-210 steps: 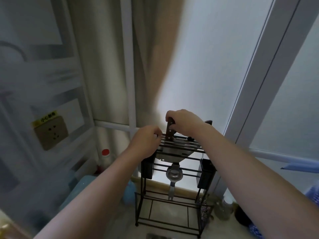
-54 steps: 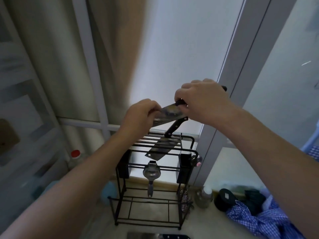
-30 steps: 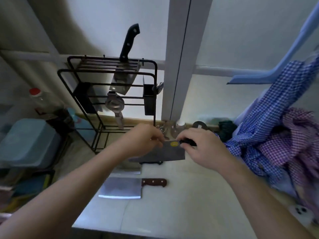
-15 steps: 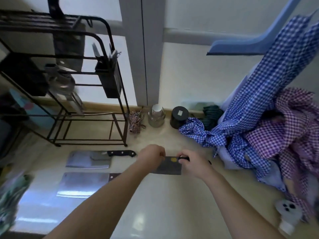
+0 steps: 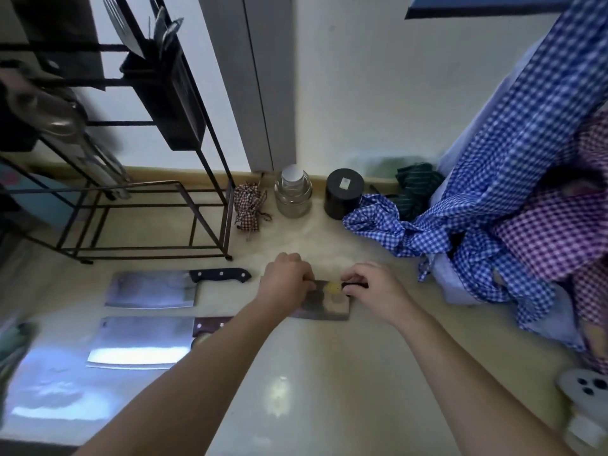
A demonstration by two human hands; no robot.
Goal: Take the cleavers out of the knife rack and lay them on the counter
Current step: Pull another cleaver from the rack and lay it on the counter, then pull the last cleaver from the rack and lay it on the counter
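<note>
Here, in the head view, both hands are setting a dark cleaver (image 5: 324, 302) flat on the counter (image 5: 329, 390), right of the black knife rack (image 5: 210, 153). The left hand (image 5: 285, 280) is pinching the blade's spine; the right hand (image 5: 371, 289) is gripping its black handle. Lowering it level, fingers clear of the edge, seems wise. Two broad, shiny steel cleavers (image 5: 151, 289) are lying nearer the rack.

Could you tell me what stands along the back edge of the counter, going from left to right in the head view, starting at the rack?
knife rack → small checked cloth bundle → clear glass jar → black canister → blue checked cloth
</note>
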